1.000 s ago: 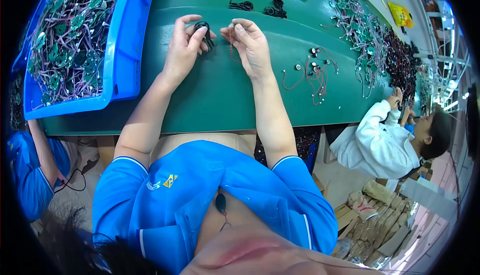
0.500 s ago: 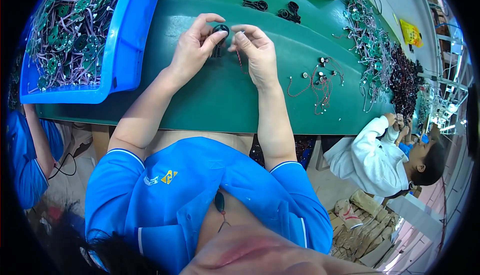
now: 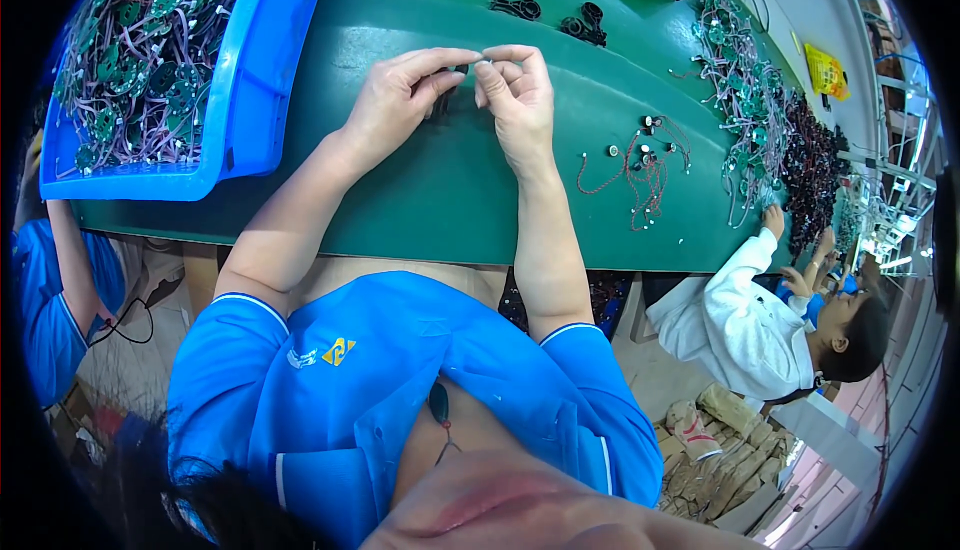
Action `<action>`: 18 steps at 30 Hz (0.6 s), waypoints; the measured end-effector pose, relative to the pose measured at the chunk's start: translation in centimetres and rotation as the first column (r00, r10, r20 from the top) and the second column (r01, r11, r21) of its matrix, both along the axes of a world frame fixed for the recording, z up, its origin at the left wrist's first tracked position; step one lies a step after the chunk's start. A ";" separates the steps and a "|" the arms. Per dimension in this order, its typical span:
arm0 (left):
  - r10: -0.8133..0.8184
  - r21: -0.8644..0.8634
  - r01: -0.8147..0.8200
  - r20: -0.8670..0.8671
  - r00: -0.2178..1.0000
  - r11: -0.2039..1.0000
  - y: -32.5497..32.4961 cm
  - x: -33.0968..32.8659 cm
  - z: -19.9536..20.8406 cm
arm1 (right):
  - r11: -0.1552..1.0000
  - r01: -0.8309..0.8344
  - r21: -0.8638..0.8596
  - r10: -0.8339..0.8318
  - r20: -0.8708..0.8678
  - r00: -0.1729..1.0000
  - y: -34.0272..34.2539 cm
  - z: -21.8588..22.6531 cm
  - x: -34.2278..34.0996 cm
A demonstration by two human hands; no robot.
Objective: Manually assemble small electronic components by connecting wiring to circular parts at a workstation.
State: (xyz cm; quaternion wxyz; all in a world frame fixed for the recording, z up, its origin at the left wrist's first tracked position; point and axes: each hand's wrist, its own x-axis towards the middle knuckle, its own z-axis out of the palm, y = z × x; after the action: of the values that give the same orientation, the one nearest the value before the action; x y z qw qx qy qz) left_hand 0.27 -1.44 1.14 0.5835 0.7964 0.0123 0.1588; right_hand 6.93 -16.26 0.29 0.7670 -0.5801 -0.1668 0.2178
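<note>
Over the green table (image 3: 400,220), both my hands are raised and their fingertips meet. My left hand (image 3: 400,95) pinches a black plastic part (image 3: 443,102), mostly hidden behind the fingers. My right hand (image 3: 518,100) is closed with thumb and forefinger together at the left fingertips; what it holds is too small and covered to make out. To the right of my hands lie several small round components with red-and-black twisted wires (image 3: 645,165). Farther back are black plastic parts (image 3: 516,7) and a second cluster of black parts (image 3: 585,25).
At left stands a blue bin (image 3: 265,80) full of green circuit boards with wires. Along the right are heaped circuit boards (image 3: 735,80), a dark pile (image 3: 812,165) and a yellow packet (image 3: 826,73). A person in white (image 3: 745,315) reaches onto the table's right end.
My hands have come together at the fingertips. The black part's ring has turned out of sight behind my left fingers, and the red wire under my right hand no longer shows.
</note>
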 end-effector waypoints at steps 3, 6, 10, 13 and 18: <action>0.020 0.064 -0.023 0.045 0.999 0.998 -0.3 0.0 -0.2 | 1.000 -0.024 -0.004 0.024 -0.005 1.000 0.0 0.4 -0.2; 0.047 0.185 -0.079 0.170 0.984 0.980 -0.5 -0.1 -0.5 | 0.992 -0.108 -0.069 0.104 -0.056 0.993 0.0 1.1 -0.5; 0.072 0.166 -0.099 0.162 0.984 0.981 -0.2 0.0 -0.4 | 0.993 -0.099 -0.058 0.097 -0.038 0.995 0.3 1.0 -0.4; 0.087 0.172 -0.116 0.169 0.982 0.978 0.0 0.0 -0.5 | 0.990 -0.114 -0.080 0.112 -0.038 0.993 0.2 0.9 -0.3; 0.087 0.201 -0.128 0.203 0.975 0.971 0.1 0.2 -0.8 | 0.976 -0.156 -0.150 0.148 -0.062 0.987 0.0 0.8 -0.1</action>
State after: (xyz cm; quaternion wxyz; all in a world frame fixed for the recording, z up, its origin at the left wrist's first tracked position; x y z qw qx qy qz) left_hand 0.48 -1.37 0.32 0.4838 0.8332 -0.0182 0.2670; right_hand 6.83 -16.22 1.10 0.7049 -0.6175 -0.1739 0.3028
